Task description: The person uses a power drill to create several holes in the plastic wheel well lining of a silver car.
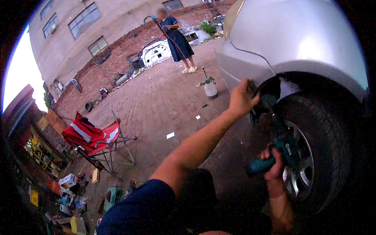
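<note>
My left hand (pixel 241 100) grips a black plastic piece (pixel 268 94) at the lower edge of a silver car's body (pixel 305 39), just in front of the wheel arch. My right hand (pixel 274 160) holds a green and black cordless drill (pixel 286 143) by its handle, tip pointing up toward the underside of the black piece. The tyre (pixel 329 152) and its alloy rim (pixel 307 180) stand just right of the drill; the drill hides part of the rim. Whether the drill's tip touches the piece I cannot tell.
Another person (pixel 176 43) stands on the brick paving holding a hose, near a white pump sprayer (pixel 210 90). A red folding chair (pixel 92 139) stands at the left. Scattered boxes (pixel 68 180) and clutter lie lower left. A white panel (pixel 154 53) leans by the rubble wall.
</note>
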Available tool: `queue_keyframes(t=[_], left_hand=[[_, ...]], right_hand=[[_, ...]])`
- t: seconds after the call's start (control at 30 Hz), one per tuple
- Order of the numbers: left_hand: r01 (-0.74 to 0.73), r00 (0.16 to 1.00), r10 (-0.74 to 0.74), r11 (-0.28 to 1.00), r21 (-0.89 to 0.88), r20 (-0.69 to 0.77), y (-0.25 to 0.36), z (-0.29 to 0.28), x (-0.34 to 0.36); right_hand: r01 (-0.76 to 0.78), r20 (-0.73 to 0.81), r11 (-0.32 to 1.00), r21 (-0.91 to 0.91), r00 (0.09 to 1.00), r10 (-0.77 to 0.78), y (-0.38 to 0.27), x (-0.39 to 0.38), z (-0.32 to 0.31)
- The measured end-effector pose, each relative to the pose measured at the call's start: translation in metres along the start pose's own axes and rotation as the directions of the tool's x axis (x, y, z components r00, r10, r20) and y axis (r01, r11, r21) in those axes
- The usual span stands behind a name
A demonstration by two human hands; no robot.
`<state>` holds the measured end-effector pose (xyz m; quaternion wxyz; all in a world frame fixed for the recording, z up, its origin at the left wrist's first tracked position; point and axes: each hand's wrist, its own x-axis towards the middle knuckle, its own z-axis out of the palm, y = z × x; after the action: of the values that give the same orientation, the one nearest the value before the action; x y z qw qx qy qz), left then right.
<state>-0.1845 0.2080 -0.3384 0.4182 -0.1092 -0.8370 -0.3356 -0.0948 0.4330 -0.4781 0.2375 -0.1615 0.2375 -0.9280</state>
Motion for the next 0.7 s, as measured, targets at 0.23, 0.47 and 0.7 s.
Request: queue_keyframes(t=[0.23, 0.47, 0.7], left_hand=[[-0.063, 0.998, 0.063, 0.998, 0.031, -0.025, 0.006, 0.001, -0.001], [0.011, 0.997, -0.004, 0.997, 0.082, -0.083, 0.006, 0.008, -0.004], [0.027, 0.997, -0.017, 0.992, 0.127, -0.074, 0.003, 0.006, -0.011]], right_hand=[[-0.008, -0.066, 0.999, -0.039, 0.998, 0.005, -0.002, 0.005, -0.001], [0.000, 0.009, 1.000, 0.021, 1.000, 0.000, -0.003, 0.001, -0.007], [-0.022, -0.039, 0.999, -0.040, 0.999, 0.021, -0.005, -0.005, 0.003]])
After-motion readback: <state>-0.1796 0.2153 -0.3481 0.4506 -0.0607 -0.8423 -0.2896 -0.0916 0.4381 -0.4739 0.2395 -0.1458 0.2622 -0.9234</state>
